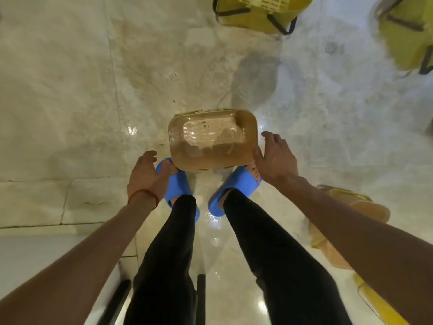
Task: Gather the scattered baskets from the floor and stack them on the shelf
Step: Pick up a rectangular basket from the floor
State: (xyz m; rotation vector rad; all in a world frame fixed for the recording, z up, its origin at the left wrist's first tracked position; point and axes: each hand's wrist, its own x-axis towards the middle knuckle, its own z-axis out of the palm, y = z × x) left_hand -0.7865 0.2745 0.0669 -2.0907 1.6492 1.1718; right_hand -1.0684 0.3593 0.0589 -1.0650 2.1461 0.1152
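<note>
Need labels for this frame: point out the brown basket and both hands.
brown basket [213, 139]: head view, on its slatted middle.
left hand [146, 177]: head view, on the back of the hand.
right hand [275, 158]: head view, on the back of the hand.

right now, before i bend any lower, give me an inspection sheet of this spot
surface: pale glossy floor, stained, with glare patches
job's things: brown basket in front of the toes, between the hands, lifted or resting I cannot tell; yellow basket farther ahead; second yellow basket ahead to the right; another basket partly hidden behind the right arm
clutter: a few dark specks on the floor
hands: left hand has its thumb at the brown basket's near left corner; right hand has its fingers spread along the right side
cables: nothing seen
surroundings: blue slippers; black bars at the bottom edge; no shelf in view
</note>
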